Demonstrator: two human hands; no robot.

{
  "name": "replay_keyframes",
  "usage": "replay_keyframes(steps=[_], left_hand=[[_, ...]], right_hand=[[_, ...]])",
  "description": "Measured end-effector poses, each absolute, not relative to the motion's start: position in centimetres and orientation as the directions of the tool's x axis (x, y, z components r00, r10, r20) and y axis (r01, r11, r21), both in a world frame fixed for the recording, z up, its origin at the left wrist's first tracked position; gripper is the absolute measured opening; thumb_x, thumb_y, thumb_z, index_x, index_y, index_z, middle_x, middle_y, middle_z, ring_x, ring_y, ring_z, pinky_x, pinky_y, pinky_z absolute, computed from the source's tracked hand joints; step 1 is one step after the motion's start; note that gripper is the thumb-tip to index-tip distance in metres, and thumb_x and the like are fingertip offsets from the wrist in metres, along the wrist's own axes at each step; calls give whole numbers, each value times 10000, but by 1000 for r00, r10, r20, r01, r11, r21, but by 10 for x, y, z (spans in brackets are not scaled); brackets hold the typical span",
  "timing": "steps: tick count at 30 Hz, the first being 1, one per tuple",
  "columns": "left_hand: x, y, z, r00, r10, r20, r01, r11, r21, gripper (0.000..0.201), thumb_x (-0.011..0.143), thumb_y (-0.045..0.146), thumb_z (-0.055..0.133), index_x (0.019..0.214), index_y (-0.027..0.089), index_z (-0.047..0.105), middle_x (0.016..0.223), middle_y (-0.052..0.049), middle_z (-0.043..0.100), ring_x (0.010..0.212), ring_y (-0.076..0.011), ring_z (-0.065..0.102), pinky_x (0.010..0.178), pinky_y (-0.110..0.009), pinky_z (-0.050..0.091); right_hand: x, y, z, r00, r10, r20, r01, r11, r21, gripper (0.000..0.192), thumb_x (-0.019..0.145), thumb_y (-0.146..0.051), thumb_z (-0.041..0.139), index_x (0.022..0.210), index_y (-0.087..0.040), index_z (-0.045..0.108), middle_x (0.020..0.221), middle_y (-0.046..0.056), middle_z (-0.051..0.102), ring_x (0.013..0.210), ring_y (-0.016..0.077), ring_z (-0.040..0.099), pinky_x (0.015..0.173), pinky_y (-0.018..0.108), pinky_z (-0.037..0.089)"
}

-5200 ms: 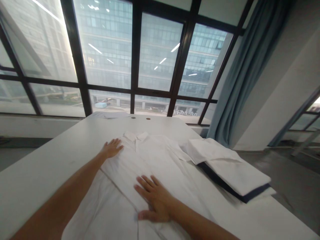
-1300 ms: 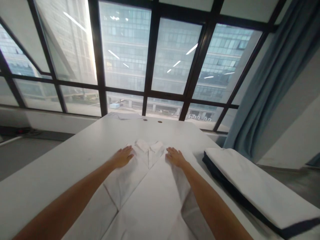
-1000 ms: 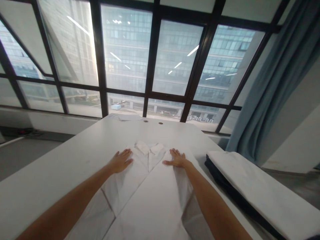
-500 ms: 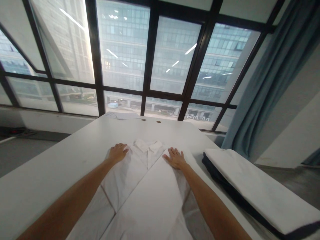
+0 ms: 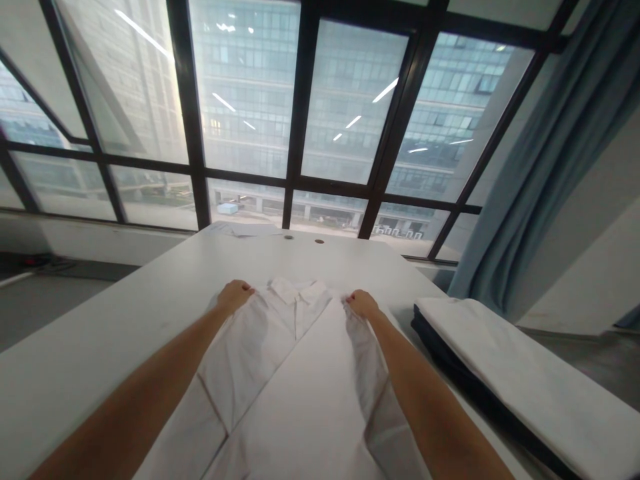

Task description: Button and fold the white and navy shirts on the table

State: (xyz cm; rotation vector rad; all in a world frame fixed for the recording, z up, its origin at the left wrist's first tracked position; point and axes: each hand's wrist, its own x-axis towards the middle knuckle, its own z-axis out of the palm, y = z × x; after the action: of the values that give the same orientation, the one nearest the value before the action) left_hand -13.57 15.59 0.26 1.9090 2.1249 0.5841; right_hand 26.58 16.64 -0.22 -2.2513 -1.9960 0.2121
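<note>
A white collared shirt (image 5: 295,360) lies spread on the white table (image 5: 150,333), its collar (image 5: 297,291) toward the window. My left hand (image 5: 237,295) is closed on the shirt at its left shoulder edge. On the other side, my right hand (image 5: 363,304) pinches the cloth at the right shoulder edge, and the fabric below it lifts into folds. Both forearms reach forward over the shirt's sides, covering part of the sleeves.
To the right lies a stack of folded white and dark cloth (image 5: 520,380). Flat white paper or cloth (image 5: 245,230) rests at the table's far edge, near two round holes (image 5: 319,241). Beyond stand dark-framed windows (image 5: 295,100) and a blue curtain (image 5: 540,160).
Both hands, flat with fingers spread on the shirt before, have closed on its shoulder edges. The right hand has shifted slightly outward.
</note>
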Motion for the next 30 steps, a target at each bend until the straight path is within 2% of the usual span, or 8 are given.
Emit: replay_keyframes(steps=[4, 10, 16, 19, 21, 24, 27, 30], left_hand=[[-139, 157, 1, -113, 988, 104, 895, 55, 442, 287, 842, 407, 551, 969, 232, 740, 1065, -54, 728, 1004, -222, 663, 841, -292, 507], [-144, 161, 5, -94, 988, 125, 903, 31, 429, 320, 862, 423, 532, 991, 213, 735, 1063, -61, 729, 1002, -213, 661, 845, -274, 504], [-137, 150, 9, -121, 971, 205, 939, 45, 341, 374, 904, 349, 448, 1126, 145, 670, 1171, -99, 677, 1091, -207, 613, 956, -280, 449], [-129, 130, 2, 19, 966, 259, 967, -84, 241, 495, 928, 407, 374, 1292, 120, 550, 1335, -117, 571, 1240, -230, 508, 1046, -331, 380], [-125, 115, -7, 158, 964, 215, 968, -195, 161, 569, 936, 456, 325, 1367, 113, 469, 1434, -132, 474, 1332, -249, 413, 1090, -374, 323], [-122, 101, -22, 242, 963, 121, 961, -255, 106, 647, 939, 499, 274, 1452, 110, 343, 1544, -146, 278, 1427, -273, 241, 1125, -448, 236], [-120, 102, -24, 240, 966, 91, 964, -248, 91, 661, 945, 502, 235, 1488, 127, 278, 1570, -127, 193, 1451, -274, 161, 1130, -497, 194], [-115, 106, -12, 229, 972, 55, 970, -232, 73, 655, 947, 488, 230, 1494, 130, 266, 1571, -116, 191, 1453, -264, 159, 1138, -524, 158]], right_hand=[[268, 169, -3, 94, 994, -51, 978, -102, -182, 414, 857, -502, 544, 981, -154, 731, 1033, 152, 712, 979, 243, 657, 766, 278, 466], [276, 173, 2, 142, 986, -84, 969, -156, -190, 451, 924, -424, 447, 1020, -70, 711, 1017, 175, 707, 959, 224, 660, 736, 250, 453], [252, 145, 11, 191, 979, 66, 973, -180, -145, 458, 969, -362, 305, 1217, -128, 612, 1203, 194, 623, 1088, 263, 604, 866, 336, 457], [236, 120, 11, 8, 988, 156, 998, 2, -64, 498, 972, -402, 258, 1331, -180, 522, 1369, 156, 514, 1243, 259, 489, 1025, 386, 355], [231, 106, 5, -130, 986, 100, 990, 134, -35, 582, 963, -494, 243, 1432, -190, 403, 1508, 118, 356, 1386, 259, 303, 1113, 428, 224], [232, 98, -6, -161, 986, -30, 986, 160, -56, 752, 928, -638, 151, 1517, -175, 217, 1591, 87, 136, 1457, 256, 85, 1143, 500, 82], [232, 102, -9, -144, 988, -63, 988, 139, -68, 827, 893, -706, 101, 1529, -181, 164, 1598, 83, 78, 1459, 255, 65, 1141, 519, 59], [224, 104, -2, -122, 993, 2, 992, 122, -10, 810, 901, -693, 142, 1517, -172, 216, 1589, 100, 139, 1453, 270, 96, 1143, 520, 23]])
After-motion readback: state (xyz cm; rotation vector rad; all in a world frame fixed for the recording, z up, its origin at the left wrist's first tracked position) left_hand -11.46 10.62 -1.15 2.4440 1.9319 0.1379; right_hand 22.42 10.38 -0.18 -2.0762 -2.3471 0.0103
